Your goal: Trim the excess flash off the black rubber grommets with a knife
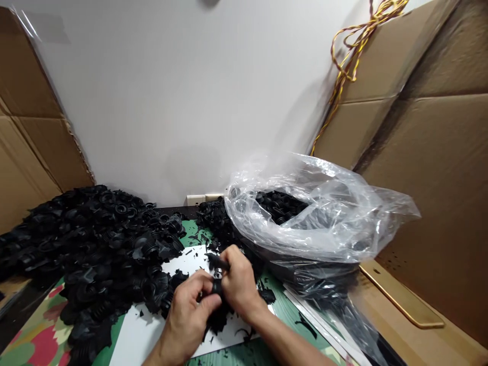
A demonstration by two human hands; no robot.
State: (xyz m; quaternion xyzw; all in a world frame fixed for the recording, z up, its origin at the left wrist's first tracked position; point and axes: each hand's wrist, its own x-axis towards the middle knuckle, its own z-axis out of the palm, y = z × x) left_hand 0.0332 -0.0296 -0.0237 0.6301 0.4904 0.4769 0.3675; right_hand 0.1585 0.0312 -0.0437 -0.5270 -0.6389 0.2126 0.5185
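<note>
Blocked hard on the left by a heap of black parts (110, 239), hemmed in right by a plastic bag (324, 213), then cardboard (430, 203); wide open overhead, passable low across the white sheet's (131, 333) near-left corner!

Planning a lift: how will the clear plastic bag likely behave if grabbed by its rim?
The clear plastic bag will probably flop, since its thin film is already crumpled. Its weight likely sits low, as black parts show inside, below the rim. The glossy film may feel slippery.
</note>
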